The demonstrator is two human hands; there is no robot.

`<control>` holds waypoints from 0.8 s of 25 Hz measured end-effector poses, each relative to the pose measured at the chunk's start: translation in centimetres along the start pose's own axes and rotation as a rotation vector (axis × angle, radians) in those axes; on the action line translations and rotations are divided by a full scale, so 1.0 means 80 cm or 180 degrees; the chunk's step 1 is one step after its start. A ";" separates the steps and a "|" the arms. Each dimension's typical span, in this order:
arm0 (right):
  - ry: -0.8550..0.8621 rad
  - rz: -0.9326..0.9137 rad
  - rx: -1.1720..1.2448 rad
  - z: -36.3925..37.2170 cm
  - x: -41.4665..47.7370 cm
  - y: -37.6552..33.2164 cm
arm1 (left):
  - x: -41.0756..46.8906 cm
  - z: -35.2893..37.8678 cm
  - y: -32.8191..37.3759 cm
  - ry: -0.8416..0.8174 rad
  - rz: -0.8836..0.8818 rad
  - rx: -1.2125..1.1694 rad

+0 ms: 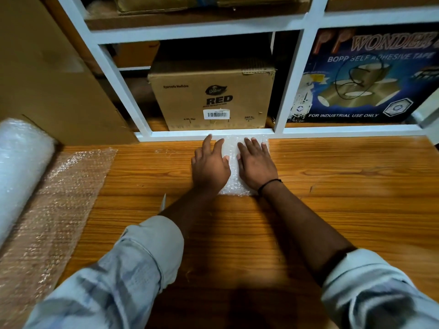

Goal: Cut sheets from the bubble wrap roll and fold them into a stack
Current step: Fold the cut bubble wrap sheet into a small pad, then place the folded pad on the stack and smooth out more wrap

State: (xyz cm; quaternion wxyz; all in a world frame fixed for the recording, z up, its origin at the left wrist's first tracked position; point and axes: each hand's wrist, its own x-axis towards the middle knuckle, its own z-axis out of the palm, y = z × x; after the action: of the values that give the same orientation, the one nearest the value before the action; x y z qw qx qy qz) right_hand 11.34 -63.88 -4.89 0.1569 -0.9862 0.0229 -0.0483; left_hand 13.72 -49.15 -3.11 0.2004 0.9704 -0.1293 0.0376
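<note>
Bubble wrap stack (234, 186) pressed flat at the far edge of the worktop (344, 176).
Left hand (210, 166) and right hand (256, 163) lie side by side on it, fingers (249, 144) straight, gripping nothing; the bubble wrap roll (21, 167) lies well apart at left.

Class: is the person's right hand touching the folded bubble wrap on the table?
Touching. The head view shows the right hand lying flat, palm down, on the folded bubble wrap, with no gap visible.

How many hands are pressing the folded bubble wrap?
2. The left hand lies flat over the left edge of the folded bubble wrap, the right hand on its right side.
</note>
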 end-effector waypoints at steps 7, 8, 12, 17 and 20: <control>-0.0327 -0.0059 -0.0346 0.022 -0.009 0.000 | 0.009 0.027 -0.037 -0.0623 0.0865 0.0911; -0.0334 -0.0066 -0.0368 0.024 -0.010 -0.001 | 0.007 0.033 -0.047 -0.0669 0.0836 0.0926; -0.0351 -0.0051 -0.0341 0.025 -0.013 -0.001 | 0.007 0.038 -0.056 -0.0753 0.0815 0.0927; -0.0340 -0.0038 -0.0206 0.012 -0.017 -0.007 | 0.001 0.023 -0.056 -0.0645 0.0654 0.0641; -0.0069 -0.0084 -0.0063 0.000 -0.028 -0.022 | -0.014 0.006 -0.067 -0.0394 0.0566 0.0444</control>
State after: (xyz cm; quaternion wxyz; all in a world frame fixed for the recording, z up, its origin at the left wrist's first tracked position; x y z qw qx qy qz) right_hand 9.18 -62.07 -4.57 0.1467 -0.9884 0.0087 -0.0395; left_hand 14.06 -44.34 -5.70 0.1200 0.9672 -0.2240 0.0041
